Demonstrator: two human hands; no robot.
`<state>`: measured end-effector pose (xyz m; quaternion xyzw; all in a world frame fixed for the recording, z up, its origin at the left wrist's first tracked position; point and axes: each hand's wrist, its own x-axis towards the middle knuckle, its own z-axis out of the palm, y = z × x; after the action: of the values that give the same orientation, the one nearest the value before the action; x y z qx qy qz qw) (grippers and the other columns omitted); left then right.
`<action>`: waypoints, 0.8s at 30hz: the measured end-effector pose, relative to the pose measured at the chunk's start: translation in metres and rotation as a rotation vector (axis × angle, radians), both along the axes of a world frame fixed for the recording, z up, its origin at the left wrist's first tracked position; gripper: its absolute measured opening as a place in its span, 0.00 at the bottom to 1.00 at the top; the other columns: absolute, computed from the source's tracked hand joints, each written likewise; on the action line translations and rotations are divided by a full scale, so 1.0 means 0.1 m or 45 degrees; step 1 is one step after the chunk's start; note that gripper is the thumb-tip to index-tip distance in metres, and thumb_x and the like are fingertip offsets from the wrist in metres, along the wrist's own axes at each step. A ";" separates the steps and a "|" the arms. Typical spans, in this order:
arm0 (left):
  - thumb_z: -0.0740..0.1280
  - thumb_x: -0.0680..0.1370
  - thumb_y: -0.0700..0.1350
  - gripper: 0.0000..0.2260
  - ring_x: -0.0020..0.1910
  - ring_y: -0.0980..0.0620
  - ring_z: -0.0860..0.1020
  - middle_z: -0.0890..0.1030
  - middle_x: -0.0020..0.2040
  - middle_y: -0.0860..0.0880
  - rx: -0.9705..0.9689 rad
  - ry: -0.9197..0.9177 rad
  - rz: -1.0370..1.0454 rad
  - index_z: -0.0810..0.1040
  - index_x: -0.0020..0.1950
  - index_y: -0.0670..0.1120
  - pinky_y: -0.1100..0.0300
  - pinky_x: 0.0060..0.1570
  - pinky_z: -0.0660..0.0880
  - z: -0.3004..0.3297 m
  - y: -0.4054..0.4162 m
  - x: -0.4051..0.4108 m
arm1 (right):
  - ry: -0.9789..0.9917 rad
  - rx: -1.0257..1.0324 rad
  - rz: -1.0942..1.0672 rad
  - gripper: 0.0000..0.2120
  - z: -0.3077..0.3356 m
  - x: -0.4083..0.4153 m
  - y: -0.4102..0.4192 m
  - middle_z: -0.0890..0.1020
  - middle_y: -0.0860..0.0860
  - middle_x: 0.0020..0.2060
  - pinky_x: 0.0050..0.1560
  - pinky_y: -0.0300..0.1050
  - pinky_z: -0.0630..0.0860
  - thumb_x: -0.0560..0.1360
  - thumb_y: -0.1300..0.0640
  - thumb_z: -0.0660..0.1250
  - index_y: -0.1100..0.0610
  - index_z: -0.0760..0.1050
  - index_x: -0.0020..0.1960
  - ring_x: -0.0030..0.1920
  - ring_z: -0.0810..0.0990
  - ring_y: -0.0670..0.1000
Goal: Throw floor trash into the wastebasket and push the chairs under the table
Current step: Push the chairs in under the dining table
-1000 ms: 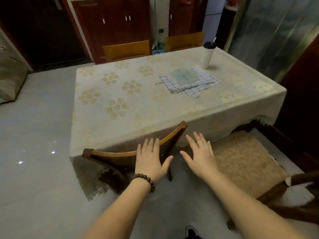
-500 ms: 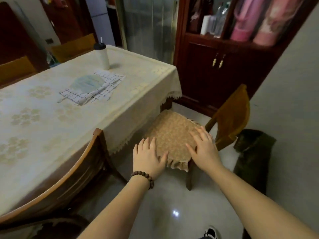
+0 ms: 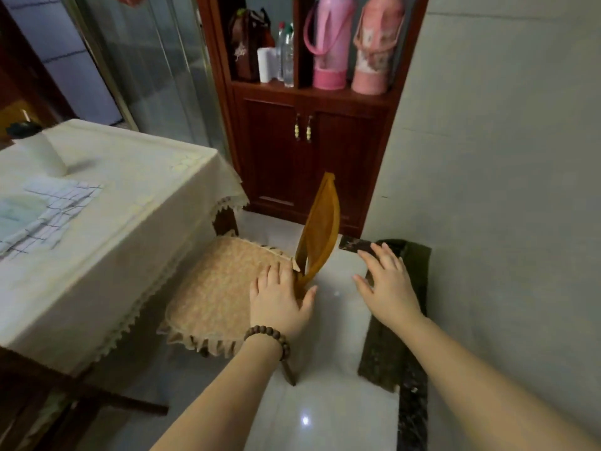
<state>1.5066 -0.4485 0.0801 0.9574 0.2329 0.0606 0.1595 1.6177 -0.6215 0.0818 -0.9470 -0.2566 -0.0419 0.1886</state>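
Observation:
A wooden chair [image 3: 320, 229] with a beige frilled seat cushion [image 3: 214, 291] stands beside the table [image 3: 130, 203], its seat partly under the cream tablecloth and its backrest seen edge-on. My left hand [image 3: 279, 301], with a bead bracelet on the wrist, is open over the cushion's right edge at the foot of the backrest. My right hand [image 3: 388, 284] is open with spread fingers to the right of the backrest, above the floor, touching nothing that I can see. No wastebasket or floor trash is in view.
A dark red cabinet [image 3: 305, 148] with pink flasks and bottles on its shelf stands behind the chair. A dark green mat [image 3: 400, 320] lies along the grey wall at right. On the table lie a checked cloth [image 3: 48, 209] and a white bottle [image 3: 35, 151].
The view has swung right from the pushed-in chair to this second chair. Both open hands have moved from over its cushion toward its backrest, one on each side.

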 end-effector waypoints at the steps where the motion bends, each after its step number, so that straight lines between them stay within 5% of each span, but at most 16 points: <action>1: 0.50 0.75 0.66 0.33 0.74 0.46 0.55 0.60 0.75 0.47 0.000 -0.011 0.000 0.56 0.75 0.50 0.46 0.72 0.49 -0.01 -0.09 0.15 | 0.007 0.004 0.007 0.24 0.01 0.14 -0.10 0.61 0.52 0.74 0.74 0.56 0.50 0.78 0.45 0.59 0.50 0.62 0.72 0.75 0.51 0.53; 7: 0.52 0.75 0.66 0.33 0.74 0.45 0.56 0.61 0.75 0.45 0.024 -0.013 0.057 0.58 0.75 0.48 0.46 0.72 0.52 -0.10 -0.41 0.76 | 0.018 -0.027 0.048 0.24 -0.02 0.86 -0.36 0.60 0.51 0.74 0.73 0.54 0.47 0.78 0.46 0.59 0.50 0.61 0.72 0.75 0.50 0.52; 17: 0.54 0.73 0.68 0.40 0.73 0.41 0.58 0.57 0.76 0.42 0.058 0.224 0.170 0.45 0.76 0.47 0.43 0.70 0.56 -0.24 -0.26 1.69 | 0.001 -0.090 0.194 0.24 -0.25 1.73 0.05 0.60 0.51 0.74 0.73 0.56 0.52 0.78 0.45 0.58 0.48 0.61 0.72 0.75 0.51 0.53; 21: 0.62 0.72 0.66 0.46 0.66 0.41 0.69 0.61 0.73 0.42 -0.156 0.482 0.231 0.38 0.76 0.48 0.46 0.60 0.71 -0.31 0.00 2.14 | 0.033 -0.125 0.255 0.26 -0.32 2.26 0.45 0.59 0.50 0.75 0.72 0.55 0.51 0.77 0.41 0.56 0.47 0.60 0.72 0.75 0.50 0.52; 24: 0.63 0.76 0.56 0.35 0.55 0.44 0.77 0.74 0.63 0.43 -0.204 0.606 0.226 0.48 0.75 0.47 0.52 0.49 0.76 -0.37 0.08 2.29 | 0.110 -0.186 0.424 0.35 -0.34 2.56 0.77 0.55 0.47 0.76 0.72 0.57 0.49 0.71 0.29 0.49 0.45 0.57 0.73 0.75 0.46 0.50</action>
<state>1.7359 -0.4408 0.0426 0.9049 0.3509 -0.1712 0.1697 1.8733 -0.5449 0.0482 -0.9036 -0.4038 0.0492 0.1344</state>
